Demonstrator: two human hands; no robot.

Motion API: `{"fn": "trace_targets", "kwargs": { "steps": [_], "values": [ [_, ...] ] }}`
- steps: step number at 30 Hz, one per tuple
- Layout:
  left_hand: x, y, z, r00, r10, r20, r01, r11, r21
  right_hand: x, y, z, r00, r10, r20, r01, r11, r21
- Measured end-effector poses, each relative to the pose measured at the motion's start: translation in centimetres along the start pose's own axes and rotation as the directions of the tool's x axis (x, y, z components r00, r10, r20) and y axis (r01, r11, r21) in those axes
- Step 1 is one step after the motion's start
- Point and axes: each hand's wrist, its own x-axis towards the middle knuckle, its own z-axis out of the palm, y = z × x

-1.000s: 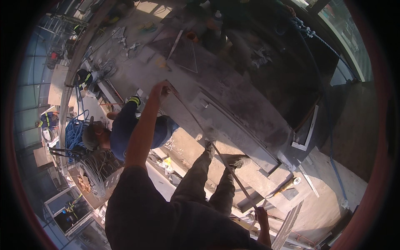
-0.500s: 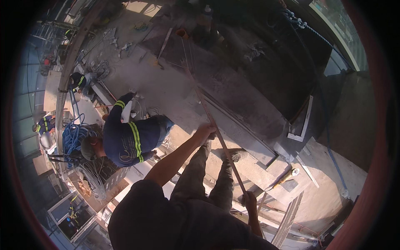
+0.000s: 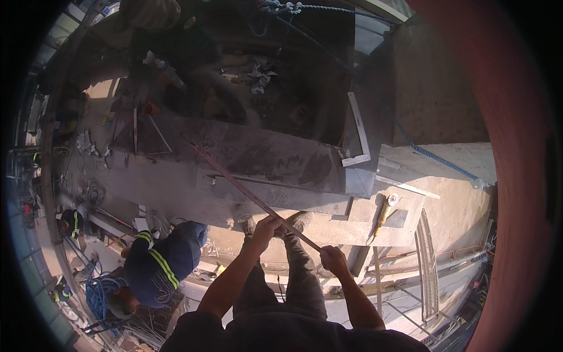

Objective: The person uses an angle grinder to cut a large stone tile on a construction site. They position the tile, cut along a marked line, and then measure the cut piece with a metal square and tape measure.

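Observation:
A long, thin, reddish-brown bar runs slantwise in front of me, and both my hands are closed around it. My left hand grips it part of the way along. Near its close end, my right hand holds it, a little lower and to the right. The bar's far end reaches over a dark, dusty sheet on the work surface; whether it touches the sheet I cannot tell.
A yellow angle grinder lies right of my feet. Beyond it are a metal square and blue rope. At left, a co-worker in a navy striped top bends beside coiled blue rope. A perforated plank lies right.
My view has turned, shifting the co-worker to the lower left. The bar now slopes less steeply, and my hands are closer together in view. Both still hold it.

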Motion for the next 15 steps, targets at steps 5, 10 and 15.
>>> {"fn": "trace_targets", "kwargs": {
  "steps": [5, 10, 15],
  "values": [
    [3.3, 2.8, 0.3, 0.952, 0.12, -0.281, -0.165, 0.976, -0.14, 1.1, 5.4, -6.1, 0.998, -0.041, 0.046, 0.047, 0.991, -0.129],
    [9.6, 6.4, -8.3, 0.845, 0.166, -0.508, -0.339, 0.901, -0.269, 0.4, 17.1, -17.8, 0.996, -0.036, 0.087, 0.016, 0.975, 0.22],
    [12.6, 9.5, -10.5, 0.753, 0.236, -0.614, -0.405, 0.902, -0.15, 2.7, 22.0, -23.9, 0.998, -0.047, 0.043, 0.046, 0.998, 0.039]
  ]
}}
